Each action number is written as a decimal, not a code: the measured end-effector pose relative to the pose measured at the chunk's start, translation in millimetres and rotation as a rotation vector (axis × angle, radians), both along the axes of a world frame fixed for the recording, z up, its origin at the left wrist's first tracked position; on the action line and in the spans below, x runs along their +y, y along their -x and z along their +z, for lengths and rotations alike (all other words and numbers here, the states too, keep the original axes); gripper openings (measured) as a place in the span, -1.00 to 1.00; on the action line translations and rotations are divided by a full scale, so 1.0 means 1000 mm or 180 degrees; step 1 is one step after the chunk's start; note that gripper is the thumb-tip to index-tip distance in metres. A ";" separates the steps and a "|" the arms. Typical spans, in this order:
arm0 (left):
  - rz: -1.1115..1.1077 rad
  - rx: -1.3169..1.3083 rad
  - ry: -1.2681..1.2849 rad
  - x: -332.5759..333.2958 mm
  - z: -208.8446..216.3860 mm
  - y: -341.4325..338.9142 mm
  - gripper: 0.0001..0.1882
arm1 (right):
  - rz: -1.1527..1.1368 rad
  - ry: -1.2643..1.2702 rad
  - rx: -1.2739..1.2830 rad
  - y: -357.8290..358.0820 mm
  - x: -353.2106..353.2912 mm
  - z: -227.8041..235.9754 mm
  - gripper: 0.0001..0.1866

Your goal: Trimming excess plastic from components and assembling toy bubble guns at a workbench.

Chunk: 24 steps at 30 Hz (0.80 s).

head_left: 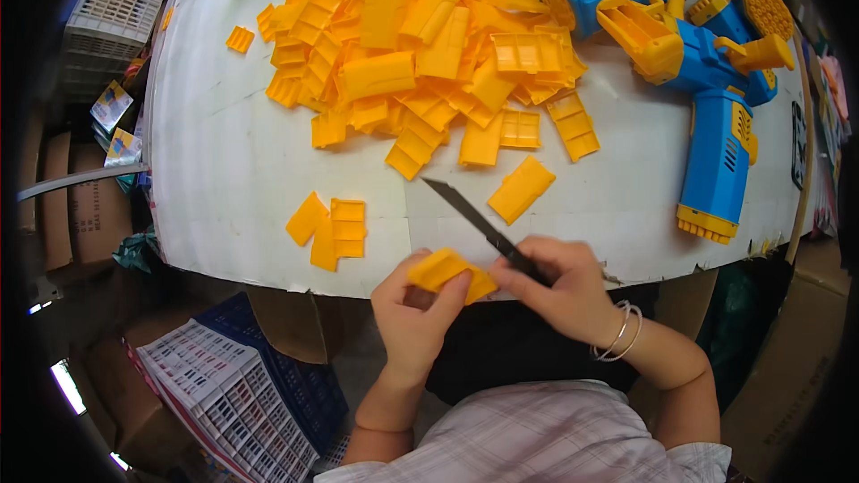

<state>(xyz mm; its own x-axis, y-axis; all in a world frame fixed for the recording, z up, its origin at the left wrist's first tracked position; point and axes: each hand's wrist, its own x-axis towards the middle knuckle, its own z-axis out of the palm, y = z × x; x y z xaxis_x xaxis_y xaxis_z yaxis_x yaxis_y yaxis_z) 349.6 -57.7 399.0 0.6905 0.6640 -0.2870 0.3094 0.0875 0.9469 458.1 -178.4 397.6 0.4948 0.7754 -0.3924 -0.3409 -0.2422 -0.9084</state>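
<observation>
Between the fingers and thumb of my left hand (410, 317) is a yellow plastic cover (438, 269), held just over the table's front edge. My right hand (565, 291) grips a dark utility knife (483, 225), its blade slanting up and to the left over the table. The right fingertips are close to the cover's right end; whether they touch it I cannot tell. A loose yellow cover (522, 190) lies just beyond the knife. To the left of my left hand a few more covers (348, 228) lie together.
A large heap of yellow covers (385, 76) fills the table's far middle. Blue and yellow toy guns (716, 161) lie at the right and far right. The white table (224, 188) curves toward me. Below its left side stand plastic crates (224, 385) and cardboard boxes (98, 215).
</observation>
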 end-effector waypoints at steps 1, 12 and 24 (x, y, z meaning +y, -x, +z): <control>0.0087 -0.0289 0.0392 -0.001 -0.010 0.001 -0.87 | 0.0210 0.0122 -0.0240 0.005 -0.001 0.002 -0.86; -0.0238 0.0157 0.1693 -0.001 0.003 -0.001 -0.79 | 0.0992 0.0526 -0.3082 -0.007 -0.019 0.013 -0.82; -0.0013 -0.0420 0.2320 0.003 -0.003 0.007 -0.79 | 0.1188 0.0536 -0.2790 -0.006 -0.021 0.015 -0.86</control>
